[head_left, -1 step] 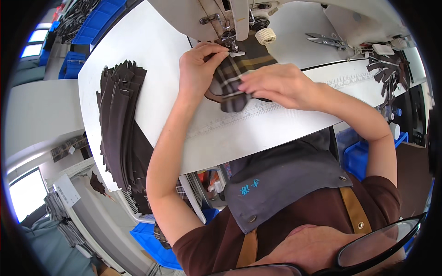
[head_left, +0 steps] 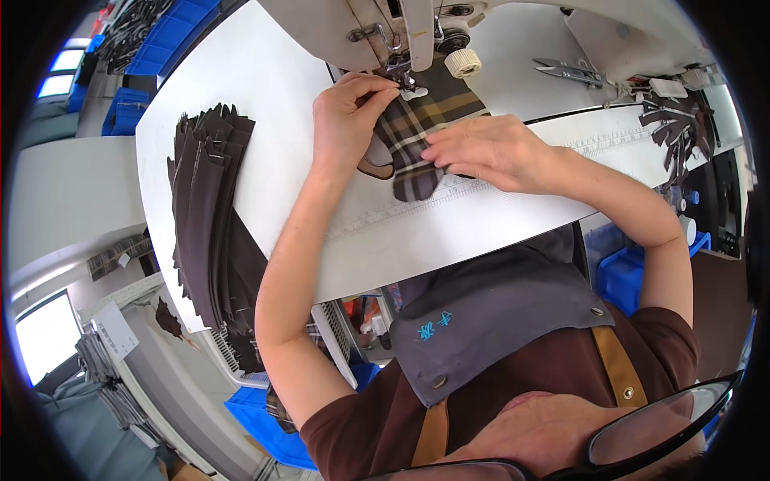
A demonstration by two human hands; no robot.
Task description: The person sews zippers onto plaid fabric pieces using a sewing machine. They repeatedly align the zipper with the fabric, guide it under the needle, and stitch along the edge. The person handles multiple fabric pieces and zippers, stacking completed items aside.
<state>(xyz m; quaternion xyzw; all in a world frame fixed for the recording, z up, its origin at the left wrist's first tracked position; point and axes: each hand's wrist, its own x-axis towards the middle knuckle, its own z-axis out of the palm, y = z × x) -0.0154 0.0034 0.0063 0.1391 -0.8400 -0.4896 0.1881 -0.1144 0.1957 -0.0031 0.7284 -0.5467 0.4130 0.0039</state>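
A brown plaid fabric piece [head_left: 419, 178] lies under the needle and presser foot [head_left: 407, 83] of a white sewing machine [head_left: 321, 28]. My left hand [head_left: 346, 120] pinches thumb and forefinger together at its left edge, right beside the foot. On the near part of the plaid rests my right hand [head_left: 493, 152], its fingers stretched out over the cloth and the thumb apart below them. A curved, brown-edged piece [head_left: 375, 160] shows next to the plaid, close to my left wrist; its kind is unclear. Fabric beyond the foot is partly hidden by the machine.
A stack of dark brown fabric strips [head_left: 210, 208] lies left on the white table [head_left: 385, 256]. A ruler strip [head_left: 377, 215] crosses the tabletop. Metal snips [head_left: 568, 70] lie behind at right, near bunched dark strips [head_left: 680, 132]. Blue bins [head_left: 622, 276] stand below the table.
The near end of the plaid fabric has swung slightly to the right and lies flatter. My right hand has shifted slightly with it. My left hand stays at the presser foot.
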